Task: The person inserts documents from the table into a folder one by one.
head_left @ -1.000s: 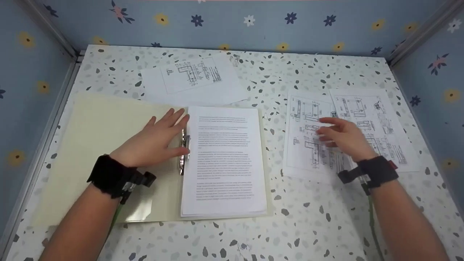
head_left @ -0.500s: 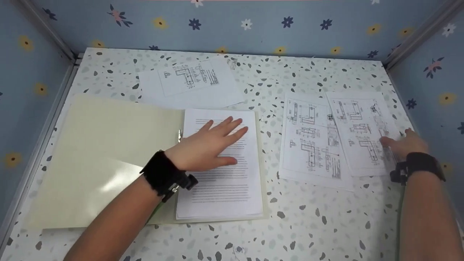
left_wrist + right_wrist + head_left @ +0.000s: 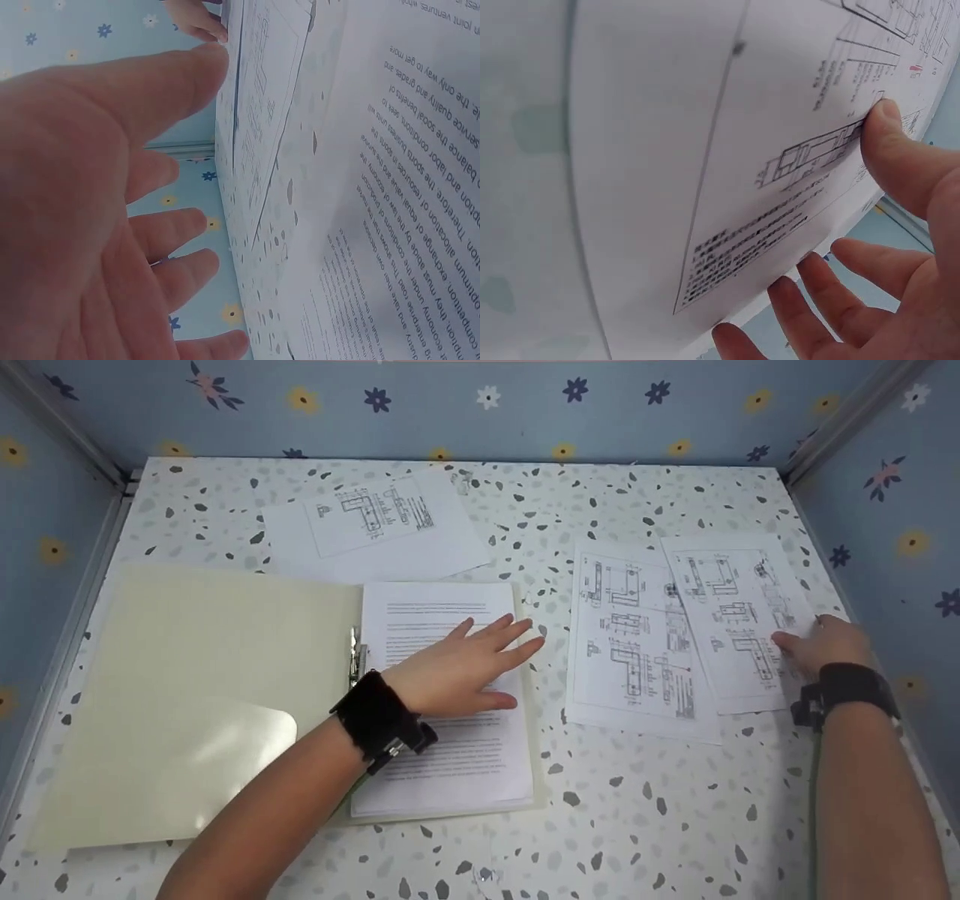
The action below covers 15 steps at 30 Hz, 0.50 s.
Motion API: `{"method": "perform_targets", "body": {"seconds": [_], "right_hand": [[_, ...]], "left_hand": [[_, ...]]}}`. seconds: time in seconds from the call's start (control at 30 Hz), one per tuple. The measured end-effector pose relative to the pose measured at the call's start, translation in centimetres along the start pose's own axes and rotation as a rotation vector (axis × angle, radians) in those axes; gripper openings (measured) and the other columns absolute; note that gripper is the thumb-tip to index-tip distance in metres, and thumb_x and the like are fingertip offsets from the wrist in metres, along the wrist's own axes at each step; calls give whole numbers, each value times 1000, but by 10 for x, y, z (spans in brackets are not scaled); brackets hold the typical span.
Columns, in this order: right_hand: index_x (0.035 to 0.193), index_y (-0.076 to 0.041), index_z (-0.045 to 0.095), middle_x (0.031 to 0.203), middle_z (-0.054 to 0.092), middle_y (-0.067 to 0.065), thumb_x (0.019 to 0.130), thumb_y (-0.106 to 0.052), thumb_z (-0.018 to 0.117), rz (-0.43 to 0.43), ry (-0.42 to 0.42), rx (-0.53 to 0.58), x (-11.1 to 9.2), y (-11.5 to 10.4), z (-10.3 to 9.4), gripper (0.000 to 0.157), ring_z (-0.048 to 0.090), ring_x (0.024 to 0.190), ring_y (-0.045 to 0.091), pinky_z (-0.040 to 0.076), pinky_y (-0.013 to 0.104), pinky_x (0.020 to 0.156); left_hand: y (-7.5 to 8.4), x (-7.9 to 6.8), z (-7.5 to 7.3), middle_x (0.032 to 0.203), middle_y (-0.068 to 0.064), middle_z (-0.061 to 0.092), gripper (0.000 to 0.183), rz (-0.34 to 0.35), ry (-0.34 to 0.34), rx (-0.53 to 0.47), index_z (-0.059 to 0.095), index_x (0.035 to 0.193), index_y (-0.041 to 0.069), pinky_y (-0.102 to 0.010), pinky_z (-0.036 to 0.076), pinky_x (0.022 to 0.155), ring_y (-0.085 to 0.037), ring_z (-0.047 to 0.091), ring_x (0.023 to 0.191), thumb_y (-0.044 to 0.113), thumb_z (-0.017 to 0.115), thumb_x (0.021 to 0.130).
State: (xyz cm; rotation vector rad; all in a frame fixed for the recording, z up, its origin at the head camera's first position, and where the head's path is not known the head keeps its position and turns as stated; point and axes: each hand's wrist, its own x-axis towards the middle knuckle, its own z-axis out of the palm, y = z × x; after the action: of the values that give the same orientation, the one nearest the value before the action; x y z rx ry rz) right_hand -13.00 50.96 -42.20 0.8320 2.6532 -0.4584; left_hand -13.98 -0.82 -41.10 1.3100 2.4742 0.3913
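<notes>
An open cream folder [image 3: 187, 675] lies on the left with a stack of printed pages [image 3: 442, 795] under its metal clip [image 3: 354, 656]. My left hand [image 3: 465, 671], fingers spread and straight, is over those pages; the left wrist view shows its palm [image 3: 60, 225] facing the text. At the far right, my right hand [image 3: 829, 645] pinches the right edge of a technical drawing sheet [image 3: 739, 619]. In the right wrist view its thumb [image 3: 889, 120] presses on the printed face, and the fingertips [image 3: 784, 289] are at the sheet's edge.
Another drawing sheet [image 3: 630, 660] lies just left of the pinched one, their edges overlapping. Behind the folder is a tilted sheet [image 3: 442, 547] with a drawing. The speckled table [image 3: 600, 840] is bounded by blue flowered panels [image 3: 450, 420].
My left hand has moved right from the folder's clip to above the printed pages. My right hand has moved right, from above the drawing sheets to the right sheet's outer edge.
</notes>
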Motion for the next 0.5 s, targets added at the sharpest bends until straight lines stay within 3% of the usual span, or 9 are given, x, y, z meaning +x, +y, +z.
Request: {"method": "perform_targets", "body": {"seconds": [0.13,0.3,0.5], "right_hand": [[153,10,12,149,21,44,96,-52,58,5,45,11,1,2,-1,97,23,135,60,24,65,110],[152,10,21,144,32,42,92,-40,68,12,126,97,0,6,-1,92,37,125,55,35,61,104],[153,3,26,139,42,37,97,-27,64,81,217,199,-4,14,0,75,48,112,49,46,57,90]], "left_hand": [[1,1,0,165,-5,19,76,27,-2,-2,25,160,23,-59,19,117,-25,15,152,45,62,97],[-3,-6,-1,162,-4,30,67,34,7,-12,35,156,23,-58,23,116,-24,22,150,43,61,98],[-9,-15,-3,158,-6,38,62,21,44,0,38,155,22,-57,27,114,-23,30,147,41,58,99]]}}
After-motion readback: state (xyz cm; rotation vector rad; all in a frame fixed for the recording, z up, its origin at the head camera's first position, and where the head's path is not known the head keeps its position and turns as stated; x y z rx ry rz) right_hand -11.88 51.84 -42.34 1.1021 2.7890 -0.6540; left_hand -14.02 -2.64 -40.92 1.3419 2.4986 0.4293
